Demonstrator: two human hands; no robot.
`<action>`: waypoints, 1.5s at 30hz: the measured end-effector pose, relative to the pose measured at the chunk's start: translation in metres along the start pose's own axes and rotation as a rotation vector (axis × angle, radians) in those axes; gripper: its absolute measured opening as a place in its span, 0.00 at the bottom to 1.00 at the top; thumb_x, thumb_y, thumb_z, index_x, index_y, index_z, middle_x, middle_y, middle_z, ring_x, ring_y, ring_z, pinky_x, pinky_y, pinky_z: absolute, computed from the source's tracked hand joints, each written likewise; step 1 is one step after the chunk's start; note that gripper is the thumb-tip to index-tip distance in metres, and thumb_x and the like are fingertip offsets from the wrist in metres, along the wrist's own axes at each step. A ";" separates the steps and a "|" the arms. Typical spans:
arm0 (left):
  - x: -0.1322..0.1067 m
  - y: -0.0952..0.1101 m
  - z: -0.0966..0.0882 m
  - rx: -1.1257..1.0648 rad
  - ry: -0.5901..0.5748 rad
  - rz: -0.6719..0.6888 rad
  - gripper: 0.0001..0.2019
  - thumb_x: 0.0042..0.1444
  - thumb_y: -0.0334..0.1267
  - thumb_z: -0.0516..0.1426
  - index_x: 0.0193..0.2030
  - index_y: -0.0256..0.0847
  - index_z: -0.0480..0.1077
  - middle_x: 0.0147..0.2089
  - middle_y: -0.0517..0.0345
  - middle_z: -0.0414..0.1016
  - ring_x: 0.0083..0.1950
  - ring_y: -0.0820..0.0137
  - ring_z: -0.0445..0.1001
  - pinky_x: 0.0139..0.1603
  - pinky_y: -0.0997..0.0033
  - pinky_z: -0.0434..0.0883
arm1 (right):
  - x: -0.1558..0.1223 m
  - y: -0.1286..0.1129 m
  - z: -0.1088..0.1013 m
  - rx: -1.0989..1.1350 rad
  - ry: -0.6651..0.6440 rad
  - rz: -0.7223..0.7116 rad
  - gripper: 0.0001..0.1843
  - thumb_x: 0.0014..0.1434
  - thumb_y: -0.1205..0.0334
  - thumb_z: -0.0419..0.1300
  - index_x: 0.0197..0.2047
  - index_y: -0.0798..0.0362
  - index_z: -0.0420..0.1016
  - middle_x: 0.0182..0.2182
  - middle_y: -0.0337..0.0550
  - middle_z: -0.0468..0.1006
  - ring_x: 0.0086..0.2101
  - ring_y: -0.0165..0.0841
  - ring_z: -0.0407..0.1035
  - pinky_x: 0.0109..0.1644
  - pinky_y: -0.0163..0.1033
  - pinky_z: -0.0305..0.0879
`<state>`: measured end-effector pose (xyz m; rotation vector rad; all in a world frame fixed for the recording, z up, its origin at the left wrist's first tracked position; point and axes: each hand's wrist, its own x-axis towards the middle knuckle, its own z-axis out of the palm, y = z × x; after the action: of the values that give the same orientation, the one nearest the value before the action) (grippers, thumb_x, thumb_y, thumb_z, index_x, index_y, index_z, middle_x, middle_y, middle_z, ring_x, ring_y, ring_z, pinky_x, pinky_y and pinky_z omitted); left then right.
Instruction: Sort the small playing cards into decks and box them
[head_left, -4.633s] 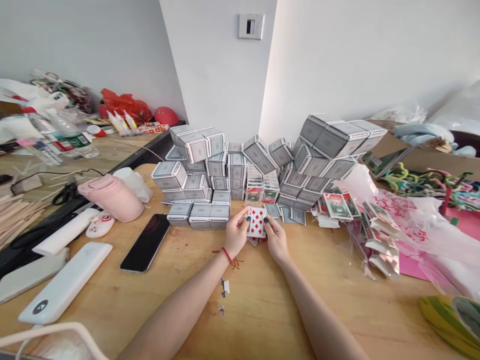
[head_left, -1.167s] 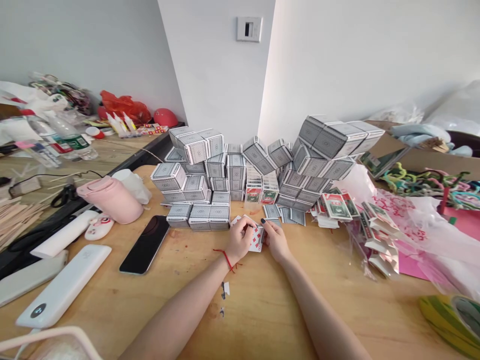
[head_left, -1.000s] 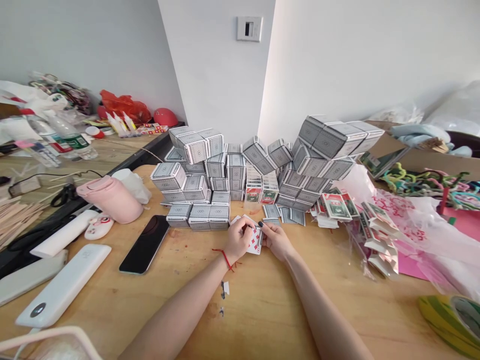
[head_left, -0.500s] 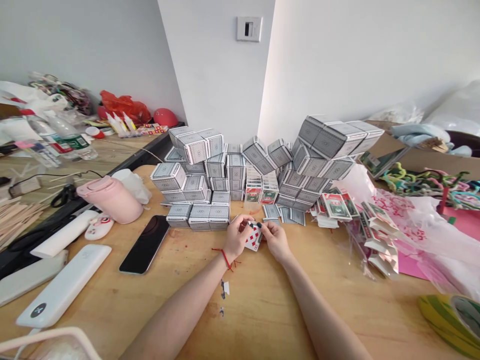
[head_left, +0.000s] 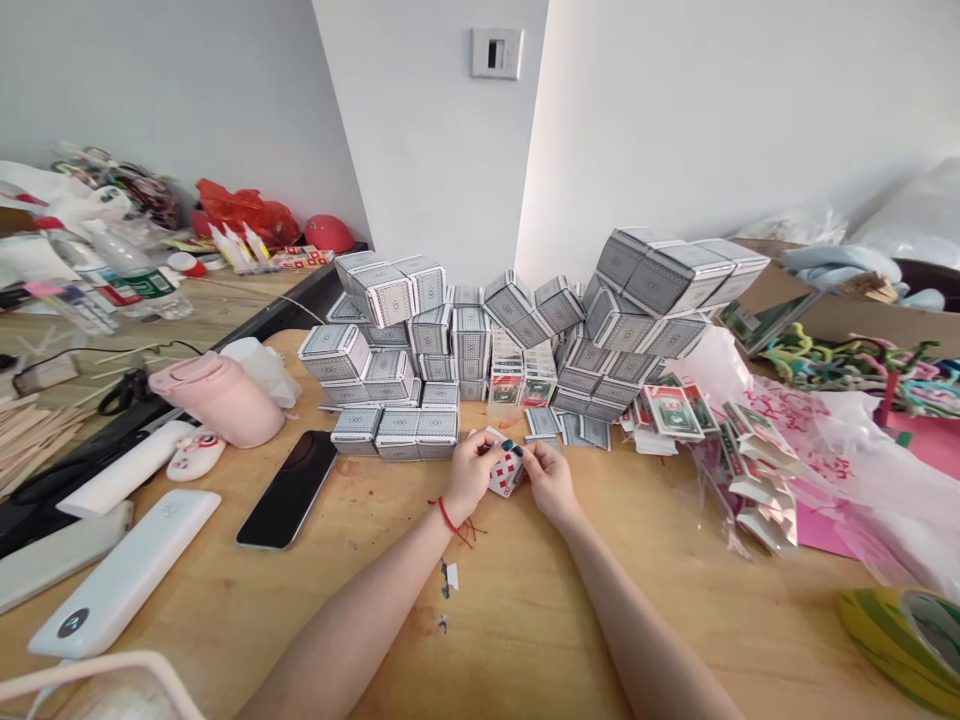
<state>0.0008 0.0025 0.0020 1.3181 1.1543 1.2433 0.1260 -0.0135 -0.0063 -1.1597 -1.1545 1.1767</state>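
Note:
Both my hands meet at a playing card (head_left: pixel 505 474) with red diamonds, held low over the table in front of the stacked cards. My left hand (head_left: pixel 474 470), with a red string at the wrist, pinches its upper left part. The fingertips of my right hand (head_left: pixel 550 480) are closed at the card's upper right edge. Whether more than one card is held, I cannot tell. Just behind lie several loose grey-backed cards (head_left: pixel 585 432). Blocks made of grey-patterned cards (head_left: pixel 418 430) are stacked on the left, and more such blocks (head_left: pixel 660 275) lean on the right.
A black phone (head_left: pixel 289 490), a white power bank (head_left: pixel 127 570) and a pink cup (head_left: pixel 217 397) lie to the left. Card boxes (head_left: pixel 673 410), empty-looking cartons (head_left: pixel 761 480) and a roll of yellow-green tape (head_left: pixel 900 640) are on the right. Two card boxes (head_left: pixel 506 385) stand mid-stack.
My left fingers have shifted slightly over the card, and the card's face has tilted a little. The stacks stay as they were.

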 end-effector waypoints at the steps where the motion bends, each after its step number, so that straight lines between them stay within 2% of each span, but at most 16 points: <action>1: 0.000 0.001 0.000 -0.035 -0.001 -0.019 0.06 0.44 0.37 0.56 0.22 0.38 0.65 0.22 0.63 0.65 0.26 0.75 0.63 0.27 0.76 0.60 | 0.000 0.000 0.000 0.010 -0.009 0.008 0.17 0.48 0.46 0.57 0.23 0.52 0.62 0.16 0.34 0.64 0.17 0.28 0.59 0.20 0.33 0.59; 6: -0.001 0.003 0.000 -0.122 -0.009 -0.090 0.07 0.43 0.39 0.56 0.22 0.37 0.66 0.19 0.64 0.62 0.22 0.77 0.59 0.23 0.77 0.57 | 0.000 0.000 -0.001 0.027 -0.031 0.013 0.18 0.47 0.45 0.58 0.22 0.52 0.62 0.15 0.34 0.63 0.16 0.27 0.59 0.20 0.33 0.58; 11: 0.001 0.001 -0.001 -0.058 -0.044 -0.063 0.12 0.43 0.41 0.57 0.17 0.36 0.62 0.17 0.65 0.58 0.21 0.79 0.56 0.21 0.78 0.55 | -0.002 -0.002 -0.003 0.000 -0.075 0.002 0.18 0.48 0.45 0.58 0.23 0.52 0.62 0.15 0.33 0.64 0.16 0.27 0.60 0.19 0.34 0.59; 14: 0.001 0.001 0.000 -0.031 -0.019 -0.055 0.14 0.42 0.41 0.58 0.16 0.36 0.59 0.17 0.66 0.56 0.21 0.79 0.55 0.21 0.78 0.55 | -0.003 -0.002 -0.001 -0.029 -0.044 -0.028 0.18 0.49 0.46 0.56 0.23 0.52 0.62 0.13 0.32 0.61 0.14 0.26 0.57 0.17 0.32 0.55; 17: -0.001 0.002 0.002 -0.078 -0.018 -0.081 0.11 0.42 0.41 0.58 0.20 0.36 0.63 0.20 0.65 0.61 0.22 0.78 0.59 0.23 0.78 0.59 | -0.003 -0.002 0.000 0.002 0.024 -0.016 0.18 0.50 0.45 0.56 0.24 0.52 0.62 0.13 0.32 0.62 0.13 0.26 0.55 0.16 0.32 0.54; 21: -0.001 0.004 0.004 -0.205 0.024 -0.114 0.10 0.41 0.40 0.59 0.30 0.36 0.67 0.28 0.60 0.69 0.28 0.74 0.66 0.27 0.76 0.64 | 0.000 -0.002 -0.002 0.148 0.076 0.042 0.18 0.49 0.43 0.56 0.27 0.51 0.62 0.15 0.35 0.67 0.15 0.29 0.61 0.17 0.35 0.58; 24: 0.000 0.002 0.005 -0.232 0.030 -0.108 0.09 0.42 0.39 0.58 0.30 0.35 0.68 0.29 0.58 0.71 0.28 0.73 0.66 0.28 0.75 0.64 | 0.001 -0.003 -0.005 0.205 0.094 0.058 0.18 0.48 0.45 0.57 0.26 0.51 0.61 0.17 0.36 0.69 0.17 0.30 0.64 0.19 0.36 0.61; 29: 0.003 -0.008 0.002 -0.131 -0.061 -0.088 0.08 0.44 0.39 0.57 0.27 0.35 0.68 0.25 0.60 0.69 0.26 0.74 0.64 0.26 0.76 0.61 | 0.000 -0.008 -0.006 0.127 0.082 -0.019 0.16 0.49 0.46 0.57 0.32 0.51 0.65 0.19 0.35 0.69 0.15 0.28 0.61 0.18 0.35 0.61; 36: 0.001 -0.012 0.001 0.128 0.050 0.031 0.10 0.50 0.36 0.52 0.20 0.38 0.60 0.19 0.64 0.60 0.23 0.76 0.58 0.25 0.77 0.56 | -0.003 -0.008 -0.004 0.106 -0.039 0.023 0.16 0.52 0.45 0.53 0.28 0.49 0.58 0.12 0.33 0.68 0.11 0.28 0.59 0.14 0.32 0.55; 42: -0.001 -0.008 0.002 0.203 0.064 0.084 0.08 0.54 0.39 0.49 0.30 0.39 0.65 0.27 0.59 0.67 0.27 0.73 0.64 0.28 0.76 0.59 | -0.004 -0.006 -0.001 0.049 -0.077 0.029 0.16 0.53 0.46 0.52 0.29 0.50 0.58 0.12 0.33 0.68 0.09 0.27 0.58 0.12 0.31 0.51; 45: -0.002 -0.005 0.003 0.164 0.102 0.050 0.11 0.55 0.41 0.47 0.28 0.38 0.63 0.25 0.60 0.66 0.26 0.74 0.63 0.28 0.76 0.59 | -0.004 -0.006 0.001 0.026 -0.060 0.030 0.17 0.53 0.45 0.52 0.31 0.51 0.59 0.12 0.32 0.68 0.10 0.27 0.59 0.12 0.30 0.52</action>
<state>0.0038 0.0005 -0.0035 1.4258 1.3261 1.2861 0.1250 -0.0180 -0.0005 -1.1324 -1.1675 1.2537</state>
